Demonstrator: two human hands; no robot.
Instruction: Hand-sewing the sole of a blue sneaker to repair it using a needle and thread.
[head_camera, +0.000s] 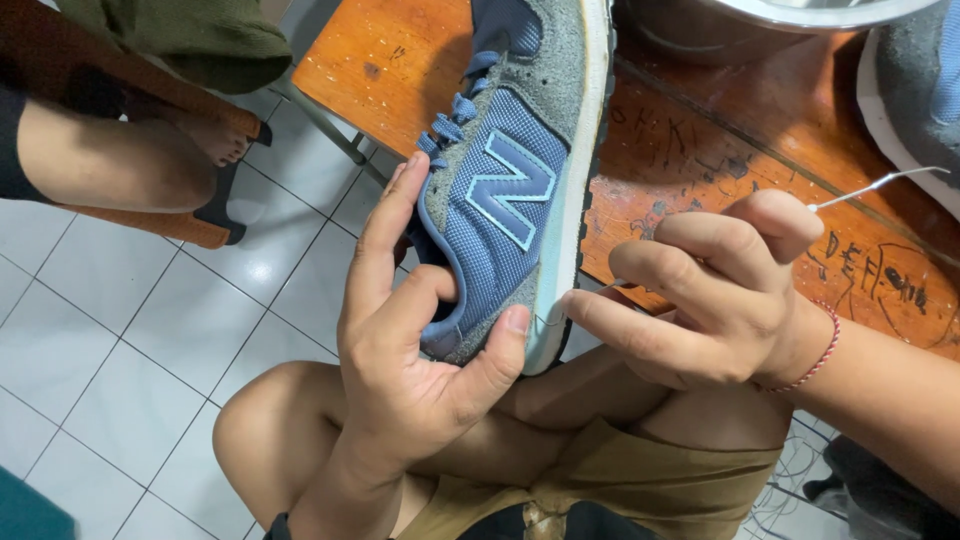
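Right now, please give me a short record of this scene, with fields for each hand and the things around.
left hand: grips the heel of a blue and grey sneaker, thumb on the sole edge
right hand: fingers at the pale sole edge, pinching a white thread
support: orange wooden table, scribbled on
nearby: metal bowl, second shoe
floor: white tiles
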